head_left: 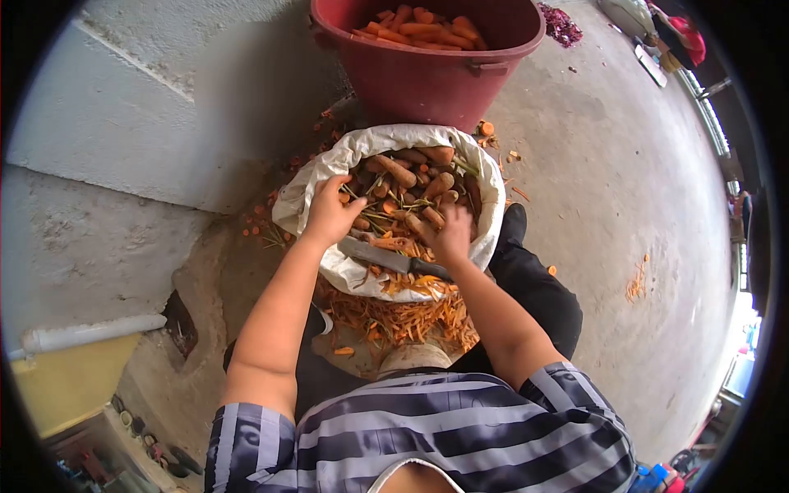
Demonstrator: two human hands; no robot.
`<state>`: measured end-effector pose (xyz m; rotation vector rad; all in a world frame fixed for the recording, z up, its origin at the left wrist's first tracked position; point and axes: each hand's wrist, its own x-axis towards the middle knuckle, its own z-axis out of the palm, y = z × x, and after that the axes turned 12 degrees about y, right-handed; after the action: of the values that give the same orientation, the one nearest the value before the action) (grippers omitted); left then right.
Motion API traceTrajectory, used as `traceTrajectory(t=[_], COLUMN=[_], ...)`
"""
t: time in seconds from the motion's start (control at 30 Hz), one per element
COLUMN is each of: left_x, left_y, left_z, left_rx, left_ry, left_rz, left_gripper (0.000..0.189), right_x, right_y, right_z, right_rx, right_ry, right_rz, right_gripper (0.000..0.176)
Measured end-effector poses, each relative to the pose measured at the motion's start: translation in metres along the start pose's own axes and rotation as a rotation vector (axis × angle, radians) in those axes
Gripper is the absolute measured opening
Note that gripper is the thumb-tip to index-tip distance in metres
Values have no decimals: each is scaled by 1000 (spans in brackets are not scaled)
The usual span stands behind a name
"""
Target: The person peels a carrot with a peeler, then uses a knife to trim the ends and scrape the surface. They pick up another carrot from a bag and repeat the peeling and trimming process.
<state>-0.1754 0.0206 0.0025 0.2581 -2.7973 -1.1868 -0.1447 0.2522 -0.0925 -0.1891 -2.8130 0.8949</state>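
An open white sack [288, 205] with a rolled rim stands between my legs, full of unpeeled carrots [398, 171] with bits of green stem. My left hand [331, 215] rests at the sack's left inner edge, thumb and fingers apart, holding nothing. On the right side of the carrots lies my right hand [452, 237], its fingers spread and touching them; some fingertips are hidden. A large knife [380, 255] lies across the near part of the sack, its dark handle just below my right wrist. Orange peelings [411, 289] cover the near rim.
Beyond the sack stands a red tub [427, 86] holding peeled carrots [427, 31]. A heap of peelings [394, 319] lies on the floor before me. To the left is a concrete wall [107, 107]. Another person [684, 37] is at the far upper right.
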Motion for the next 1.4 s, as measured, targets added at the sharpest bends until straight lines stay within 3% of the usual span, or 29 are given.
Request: traceTrajectory(t=[0.07, 0.1, 0.13, 0.23, 0.27, 0.33, 0.37, 0.4, 0.43, 0.47, 0.57, 0.6, 0.63, 0.7, 0.87, 0.97, 1.0, 1.1, 1.17, 1.23, 1.3, 1.37, 1.4], left_x=[-1, 1, 9, 11, 10, 2, -4, -21, -30, -39, -43, -42, -43, -50, -76, -89, -93, -107, -114, -122, -128, -127, -127], left_y=[-31, -48, -72, -64, -74, -65, -82, -70, -66, -77, -79, -74, -74, -80, -108, -111, -115, -123, -120, -125, -121, -110, -112], left_z=[8, 11, 16, 16, 23, 44, 65, 74, 82, 94, 105, 106, 108, 103, 99, 83, 81, 71, 64, 66, 67, 66, 72], left_rx=[212, 319, 429, 520, 540, 331, 331, 436, 498, 524, 560, 564, 540, 485, 646, 659, 703, 725, 594, 550, 469, 356, 330], left_ry=[129, 194, 320, 383, 366, 5, -214, -276, -351, -382, -548, -608, -573, -511, -417, -403, -436, -526, -569, -567, -569, -562, -493], left_rz=[-2, -1, 46, 18, 238, 379, 547, 563, 519, 474, 318, 264, 263, 257, 325, 335, 323, 234, 100, 81, 45, -18, -6], left_gripper=[54, 57, 63, 64, 59, 54, 54, 59, 63, 63, 61, 60, 58, 56, 32, 47, 48, 50, 50, 49, 47, 46, 42], right_x=[35, 51, 78, 107, 112, 119, 119, 121, 122, 121, 132, 129, 119, 111, 63, 25, 24, 42, 60, 68, 67, 42, 30], right_y=[13, 40, 57, 78, 83, 89, 90, 90, 90, 87, 134, 138, 93, 62, -55, -101, -90, -65, 0, 19, 42, -2, -22], right_z=[-3, 9, 10, 4, 5, 10, 14, 17, 19, 16, 38, 44, 24, 14, -23, -46, -41, -62, -41, -44, -32, -40, -43], right_rx=[-8, -16, -102, -183, -168, -139, -142, -142, -142, -208, -177, -63, 40, 267, 469, 732, 646, 310, 516, 627, 109, -324, -363], right_ry=[257, 358, 458, 241, 184, 67, 57, 53, 49, 41, -245, -215, -92, -150, -294, -331, -418, -264, -81, -11, 87, 381, 423], right_rz=[191, 160, 262, 313, 330, 367, 435, 501, 567, 550, 508, 596, 610, 668, 440, 361, 428, 616, 730, 798, 482, 155, -43], right_gripper=[59, 62, 69, 85, 86, 88, 88, 88, 89, 75, 56, 42, 36, 31, 29, 35, 41, 34, 37, 28, 34, 44, 54])
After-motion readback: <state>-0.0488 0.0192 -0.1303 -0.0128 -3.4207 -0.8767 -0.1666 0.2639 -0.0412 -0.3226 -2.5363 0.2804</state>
